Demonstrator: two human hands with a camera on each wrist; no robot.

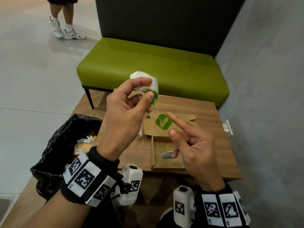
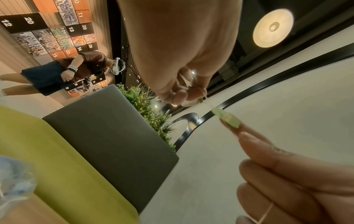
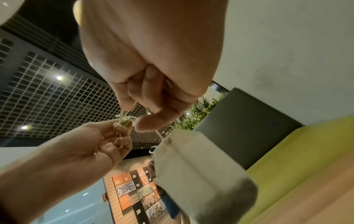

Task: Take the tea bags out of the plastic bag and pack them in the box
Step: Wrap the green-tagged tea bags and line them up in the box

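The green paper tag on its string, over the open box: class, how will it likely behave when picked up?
The green paper tag looks thin and flat, so probably very light and easily bent. It hangs on a fine string from the left hand, so it would likely swing or twist. The right hand fingers flank it.

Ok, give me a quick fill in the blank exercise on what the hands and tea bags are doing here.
1. The left hand pinches a ____ paper tag.
2. The open cardboard box lies on a ____ table.
3. The bin beside the table is lined with a ____ bag.

Missing words: green; wooden; black
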